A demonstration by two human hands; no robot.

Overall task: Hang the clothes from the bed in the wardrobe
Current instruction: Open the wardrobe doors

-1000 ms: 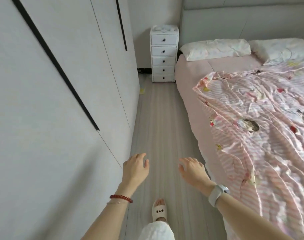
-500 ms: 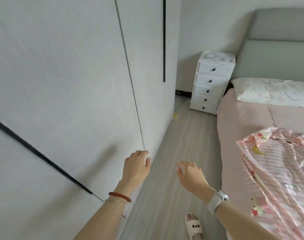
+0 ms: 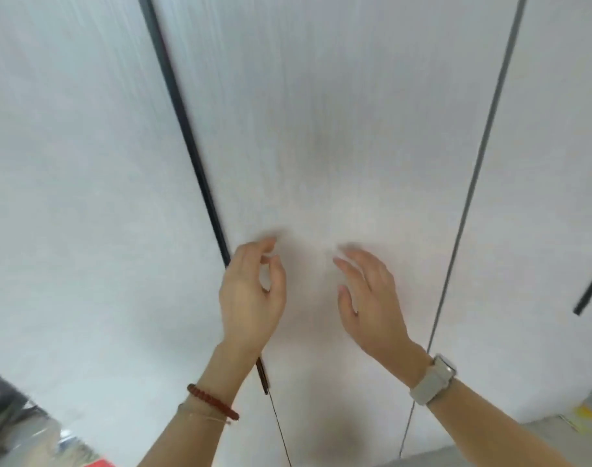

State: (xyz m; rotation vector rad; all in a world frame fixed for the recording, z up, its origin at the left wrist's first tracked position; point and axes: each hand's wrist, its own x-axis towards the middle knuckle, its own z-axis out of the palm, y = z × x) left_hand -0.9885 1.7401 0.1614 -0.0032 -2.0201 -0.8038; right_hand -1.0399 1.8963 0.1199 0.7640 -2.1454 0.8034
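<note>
The person stands square to the wardrobe (image 3: 321, 129), close enough that its white doors fill nearly the whole view. Both hands are raised in front of the middle door panel. The left hand (image 3: 250, 298) sits right over the long black handle strip (image 3: 186, 136) that runs down the door's edge, fingers loosely curled, thumb and forefinger nearly meeting, but gripping nothing that I can see. Whether the fingertips already touch the strip I cannot tell, since the hand covers it there. The right hand (image 3: 372, 305) hovers beside it with fingers spread and relaxed, empty, close to the door's face.

That placement makes sense to me as a reach for the handle: the strip looks like the only purchase on these flat doors, and the left hand is the one lined up with it.

As for what the wardrobe holds, nothing shows, since every door in sight is closed, with only a thin grey seam (image 3: 480, 163) marking the next panel. The clothes and the bed are out of view, so I judge the hanging itself has not begun; opening the door comes first.

A red bead bracelet (image 3: 213, 401) circles the left wrist and a pale-strapped watch (image 3: 434, 380) the right
</note>
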